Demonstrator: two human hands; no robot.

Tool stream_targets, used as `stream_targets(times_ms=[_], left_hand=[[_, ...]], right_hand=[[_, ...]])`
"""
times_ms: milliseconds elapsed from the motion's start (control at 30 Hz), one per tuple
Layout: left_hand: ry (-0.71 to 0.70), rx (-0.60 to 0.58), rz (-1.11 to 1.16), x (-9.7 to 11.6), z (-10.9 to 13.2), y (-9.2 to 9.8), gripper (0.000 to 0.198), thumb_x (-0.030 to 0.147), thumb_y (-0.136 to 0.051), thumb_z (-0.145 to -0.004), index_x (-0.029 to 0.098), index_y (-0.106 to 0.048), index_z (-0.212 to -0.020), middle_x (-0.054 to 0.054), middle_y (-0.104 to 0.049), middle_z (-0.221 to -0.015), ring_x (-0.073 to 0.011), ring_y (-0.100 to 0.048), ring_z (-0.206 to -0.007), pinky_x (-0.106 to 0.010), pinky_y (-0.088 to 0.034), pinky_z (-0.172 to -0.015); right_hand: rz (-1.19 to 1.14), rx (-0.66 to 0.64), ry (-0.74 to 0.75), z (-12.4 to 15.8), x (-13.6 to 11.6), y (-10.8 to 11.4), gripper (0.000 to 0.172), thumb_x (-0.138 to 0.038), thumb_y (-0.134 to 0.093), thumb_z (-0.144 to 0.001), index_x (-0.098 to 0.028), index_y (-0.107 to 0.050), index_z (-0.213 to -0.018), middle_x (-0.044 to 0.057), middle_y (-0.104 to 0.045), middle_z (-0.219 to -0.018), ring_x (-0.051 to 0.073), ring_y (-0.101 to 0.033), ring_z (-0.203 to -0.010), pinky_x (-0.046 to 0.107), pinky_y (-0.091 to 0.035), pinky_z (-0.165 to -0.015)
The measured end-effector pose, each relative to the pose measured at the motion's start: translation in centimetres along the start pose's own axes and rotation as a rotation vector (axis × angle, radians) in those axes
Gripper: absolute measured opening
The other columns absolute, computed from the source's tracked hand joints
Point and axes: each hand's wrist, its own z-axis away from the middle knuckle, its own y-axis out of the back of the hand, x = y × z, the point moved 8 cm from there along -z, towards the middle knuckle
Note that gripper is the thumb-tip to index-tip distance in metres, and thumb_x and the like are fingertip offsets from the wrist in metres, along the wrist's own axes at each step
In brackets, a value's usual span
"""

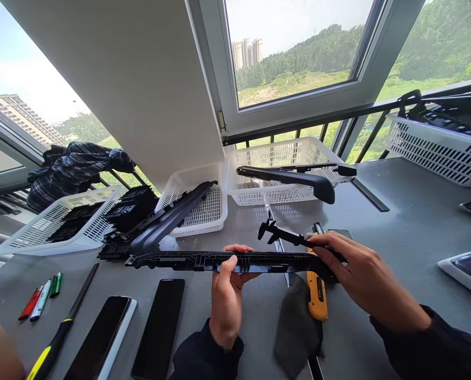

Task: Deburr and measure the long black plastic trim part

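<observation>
A long black plastic trim part (275, 262) lies level across the view, above the table. My left hand (228, 295) is closed around its middle, thumb on the near side and fingers behind. In my right hand (358, 269) is a black caliper (281, 233), its jaws pointing left and apart from the trim part. The right hand overlaps the part's right end, so I cannot tell whether it touches it. Beneath that end lie a yellow utility knife (318, 295) and a dark grey cloth (297, 327).
White baskets (191, 227) with black plastic parts line the back. Nearer lie a black phone (160, 327), another phone (101, 338), a file with yellow-black handle (63, 330) and several lighters (41, 301). A white device (465, 269) sits at right. Someone's bare skin shows at lower left.
</observation>
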Motion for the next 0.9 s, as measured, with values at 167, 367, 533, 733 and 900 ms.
stream_targets(times_ms=[167,367,533,733,900], left_hand=[[0.002,0.014,0.038,-0.1,-0.1,0.3,0.022,0.037,-0.059,-0.095,0.02,-0.073,-0.097,-0.006,-0.069,-0.104,-0.0225,-0.065,-0.098,-0.035,-0.065,-0.079],[0.013,0.028,0.05,-0.3,-0.1,0.4,0.021,0.036,-0.06,-0.094,0.019,-0.072,-0.097,-0.007,-0.07,-0.104,-0.0223,-0.066,-0.097,-0.032,-0.065,-0.076],[0.02,0.035,0.059,-0.3,-0.2,0.4,0.021,0.037,-0.062,-0.093,0.019,-0.072,-0.096,-0.006,-0.07,-0.103,-0.0223,-0.066,-0.096,-0.033,-0.065,-0.076],[0.012,0.044,0.025,-0.3,-0.3,0.7,0.022,0.038,-0.059,-0.094,0.02,-0.072,-0.097,-0.007,-0.071,-0.104,-0.0231,-0.066,-0.098,-0.033,-0.064,-0.076],[0.029,0.045,0.019,-0.5,-0.4,0.8,0.021,0.038,-0.06,-0.094,0.02,-0.071,-0.097,-0.007,-0.072,-0.103,-0.0234,-0.067,-0.097,-0.033,-0.063,-0.075]], right_hand=[[0.003,0.079,-0.028,0.2,-0.4,1.3,0.024,-0.04,-0.053,-0.102,-0.024,-0.071,-0.1,0.005,-0.077,-0.087,0.023,-0.072,-0.074,0.033,-0.054,-0.063],[0.018,0.02,0.026,0.2,-1.3,1.2,0.026,-0.046,-0.061,-0.1,-0.025,-0.071,-0.088,0.001,-0.072,-0.075,0.019,-0.066,-0.061,0.031,-0.049,-0.056],[0.022,-0.013,0.06,0.2,-1.4,0.9,0.031,-0.052,-0.063,-0.1,-0.024,-0.07,-0.087,0.001,-0.072,-0.079,0.019,-0.066,-0.066,0.032,-0.05,-0.06],[0.049,-0.06,0.084,0.6,-1.0,-0.2,0.031,-0.055,-0.068,-0.097,-0.025,-0.07,-0.099,0.002,-0.074,-0.09,0.02,-0.07,-0.075,0.032,-0.053,-0.065],[0.095,-0.082,0.147,0.8,-1.4,-0.7,0.028,-0.052,-0.067,-0.099,-0.024,-0.071,-0.104,0.004,-0.076,-0.097,0.023,-0.073,-0.082,0.033,-0.054,-0.07]])
